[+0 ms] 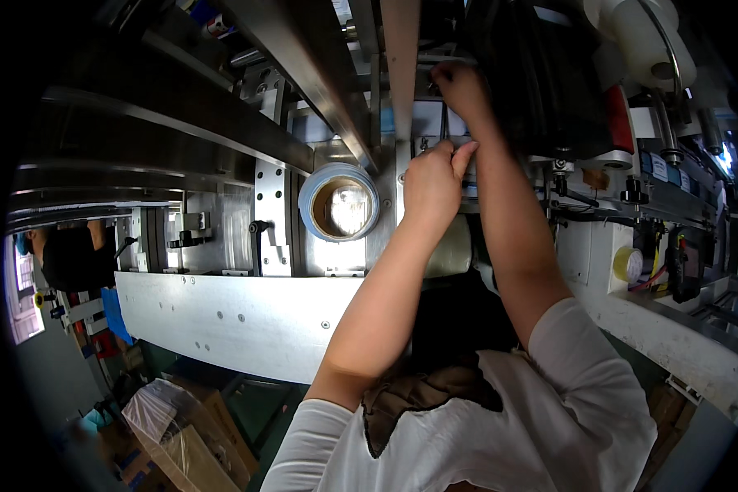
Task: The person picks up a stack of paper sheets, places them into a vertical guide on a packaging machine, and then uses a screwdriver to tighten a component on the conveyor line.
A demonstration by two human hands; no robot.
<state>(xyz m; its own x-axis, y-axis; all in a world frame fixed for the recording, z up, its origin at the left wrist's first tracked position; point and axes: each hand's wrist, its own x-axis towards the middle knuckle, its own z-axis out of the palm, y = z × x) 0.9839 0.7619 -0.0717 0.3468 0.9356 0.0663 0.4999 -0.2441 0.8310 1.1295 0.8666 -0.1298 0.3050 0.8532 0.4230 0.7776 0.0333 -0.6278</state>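
Observation:
My left hand is closed in a fist, its thumb lying along the top and pointing right. From its upper side a thin dark rod sticks out toward the machine; the part inside the fist is hidden. Farther in, my right hand reaches past it with fingers curled and pressed together beside a small metal part of the machine. What those fingers hold, if anything, cannot be made out. To the left of my left hand, a roll of pale blue tape with a brown cardboard core stands on the metal bed.
Steel bars slant over the bed at upper left, and an upright beam stands close to my hands. A pale metal panel edges the front. At right are a black-and-red roller and a yellow tape roll. Another person is at far left.

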